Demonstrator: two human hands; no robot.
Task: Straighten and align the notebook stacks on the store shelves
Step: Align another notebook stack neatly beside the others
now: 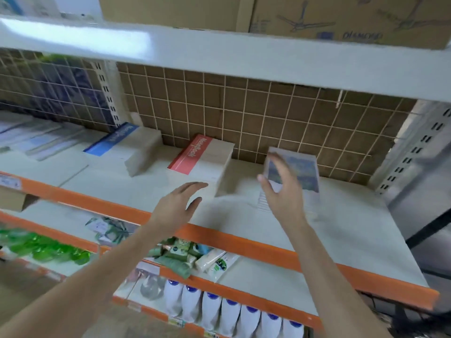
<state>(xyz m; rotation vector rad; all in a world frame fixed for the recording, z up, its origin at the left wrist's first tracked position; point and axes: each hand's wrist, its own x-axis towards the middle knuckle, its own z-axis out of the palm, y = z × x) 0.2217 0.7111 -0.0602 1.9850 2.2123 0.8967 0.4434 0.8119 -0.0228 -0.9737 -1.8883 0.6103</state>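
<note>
Red notebook stack (203,159): rectangular block with a red cover band printed "NoteBook"; it lies flat on the white shelf (341,240), long axis running from the front edge back toward the wire grid (268,111), skewed slightly to the right at the rear.
Blue notebook stack (127,147): same flat block shape, blue band on top, pale paper edges showing; it sits to the left of the red one, skewed the same way.
Held notebook pack (295,172): blurred, glossy, with a bluish printed cover; tilted up off the shelf at the right, long axis pointing toward the back panel.
Right hand (280,189): fingers curled round the pack's left edge, thumb at its near corner, gripping it.
Left hand (180,203): fingers extended and relaxed, holding nothing, fingertips just beside the red stack's near corner.
Shelf edge (244,240): orange strip along the front.
Back panel: brown board behind cream wire mesh.
Upper shelf: cardboard boxes (292,13).
</note>
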